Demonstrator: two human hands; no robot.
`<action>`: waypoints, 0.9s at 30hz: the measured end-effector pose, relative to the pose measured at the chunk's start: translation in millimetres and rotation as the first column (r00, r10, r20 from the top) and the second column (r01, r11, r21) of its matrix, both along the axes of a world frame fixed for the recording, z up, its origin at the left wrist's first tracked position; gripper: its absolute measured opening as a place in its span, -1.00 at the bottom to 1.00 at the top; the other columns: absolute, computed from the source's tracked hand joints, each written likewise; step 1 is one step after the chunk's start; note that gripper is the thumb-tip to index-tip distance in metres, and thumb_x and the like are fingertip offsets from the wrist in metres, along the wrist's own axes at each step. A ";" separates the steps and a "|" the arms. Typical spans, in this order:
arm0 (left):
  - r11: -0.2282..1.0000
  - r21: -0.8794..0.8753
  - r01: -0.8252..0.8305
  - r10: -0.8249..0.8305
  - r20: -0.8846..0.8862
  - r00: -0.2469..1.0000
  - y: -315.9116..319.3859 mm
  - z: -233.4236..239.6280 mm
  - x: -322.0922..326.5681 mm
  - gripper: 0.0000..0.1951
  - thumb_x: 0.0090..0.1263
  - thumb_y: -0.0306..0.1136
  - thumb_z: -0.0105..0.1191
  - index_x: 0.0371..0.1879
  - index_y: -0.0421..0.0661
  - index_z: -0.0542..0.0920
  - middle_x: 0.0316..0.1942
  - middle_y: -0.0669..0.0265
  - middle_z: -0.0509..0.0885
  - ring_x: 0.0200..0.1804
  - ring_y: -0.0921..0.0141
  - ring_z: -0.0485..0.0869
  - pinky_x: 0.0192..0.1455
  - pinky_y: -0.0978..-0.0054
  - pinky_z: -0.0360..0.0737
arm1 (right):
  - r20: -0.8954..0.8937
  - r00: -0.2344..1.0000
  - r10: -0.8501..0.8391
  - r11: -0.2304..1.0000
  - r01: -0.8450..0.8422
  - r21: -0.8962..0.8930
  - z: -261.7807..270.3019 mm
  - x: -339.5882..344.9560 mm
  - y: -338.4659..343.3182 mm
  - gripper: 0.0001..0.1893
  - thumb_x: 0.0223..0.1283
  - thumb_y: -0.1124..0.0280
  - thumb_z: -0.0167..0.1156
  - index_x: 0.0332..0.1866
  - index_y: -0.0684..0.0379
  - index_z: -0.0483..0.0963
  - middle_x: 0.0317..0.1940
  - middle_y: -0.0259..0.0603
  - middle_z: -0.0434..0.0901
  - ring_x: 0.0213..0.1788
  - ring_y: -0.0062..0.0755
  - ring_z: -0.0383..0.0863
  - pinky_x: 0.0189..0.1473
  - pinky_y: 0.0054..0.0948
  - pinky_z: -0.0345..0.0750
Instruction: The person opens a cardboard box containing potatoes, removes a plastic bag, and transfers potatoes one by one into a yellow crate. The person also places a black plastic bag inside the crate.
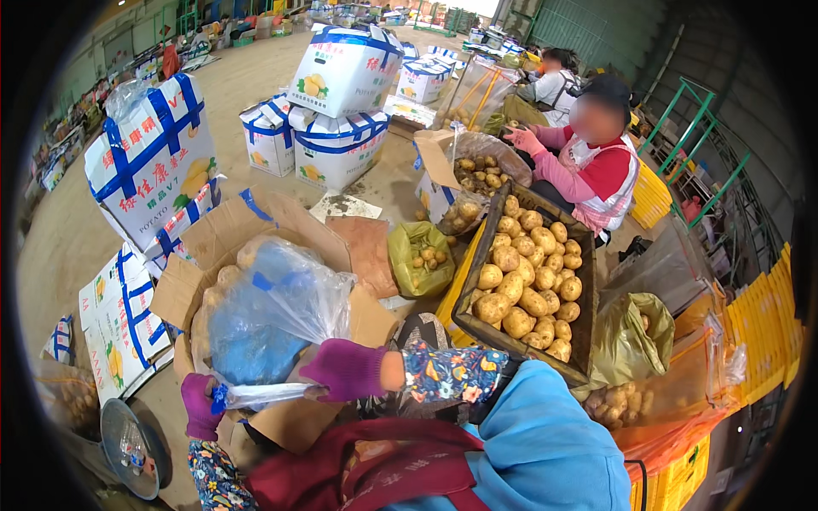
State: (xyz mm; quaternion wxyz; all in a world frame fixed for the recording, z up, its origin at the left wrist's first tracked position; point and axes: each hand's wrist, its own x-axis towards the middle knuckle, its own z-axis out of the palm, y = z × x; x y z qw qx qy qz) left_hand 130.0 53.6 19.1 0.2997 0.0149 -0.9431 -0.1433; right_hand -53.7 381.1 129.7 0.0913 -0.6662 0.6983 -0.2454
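Note:
An open cardboard carton (pixel 220 227) stands before me with its flaps spread. Clear plastic film (pixel 313 300) lines it, and potatoes (pixel 214 297) show through at the far left side. Blue sheeting (pixel 255 338) covers most of the contents. My right hand (pixel 348 370), in a purple knit glove, grips a gathered part of the film over the carton's near right side. At the near left corner my left hand (pixel 201 407), gloved alike, pinches the film's edge beside a scrap of blue tape (pixel 219 398). A taut strip of film runs between both hands.
To the right, a dark crate (pixel 476 268) holds many potatoes (pixel 533 274). Beyond it sits a co-worker (pixel 597 147). A green sack (pixel 422 259) of small potatoes lies between. Taped white cartons (pixel 156 156) stand left and ahead; a basin (pixel 131 447) sits lower left.

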 end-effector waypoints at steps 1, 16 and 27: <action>1.000 -0.010 -0.021 0.021 0.001 1.000 -3.9 -2.3 3.4 -0.74 -0.03 -0.21 0.27 -0.58 -0.08 0.50 -0.55 0.16 0.53 -0.42 0.07 0.50 -0.33 0.16 0.40 | -0.042 0.999 0.003 1.000 -0.003 -0.014 1.3 -0.7 4.7 -0.71 0.25 0.12 0.24 -0.25 0.16 0.55 -0.45 -0.04 0.59 -0.35 0.03 0.61 -0.29 -0.08 0.52; 0.990 -0.094 -0.104 0.114 0.108 0.988 -92.0 -108.1 57.0 -0.71 -0.04 -0.25 0.20 -0.41 -0.14 0.48 -0.37 0.06 0.50 -0.19 -0.02 0.50 0.00 0.03 0.46 | -0.132 0.990 0.056 0.978 -0.081 -0.191 -12.6 -55.2 83.3 -0.60 0.19 0.11 0.34 0.03 0.16 0.60 -0.19 -0.05 0.63 -0.01 -0.02 0.62 0.11 -0.14 0.58; 0.967 -0.029 -0.253 0.254 0.212 0.944 -106.9 -99.5 94.3 -0.72 -0.01 -0.31 0.35 -0.34 -0.07 0.58 -0.35 0.13 0.56 -0.20 0.00 0.53 -0.10 0.07 0.46 | -0.241 0.970 -0.027 0.993 -0.003 -0.121 16.2 -82.1 136.7 -0.57 0.10 0.12 0.41 0.00 0.15 0.57 -0.13 -0.09 0.61 -0.02 0.02 0.58 0.12 -0.09 0.53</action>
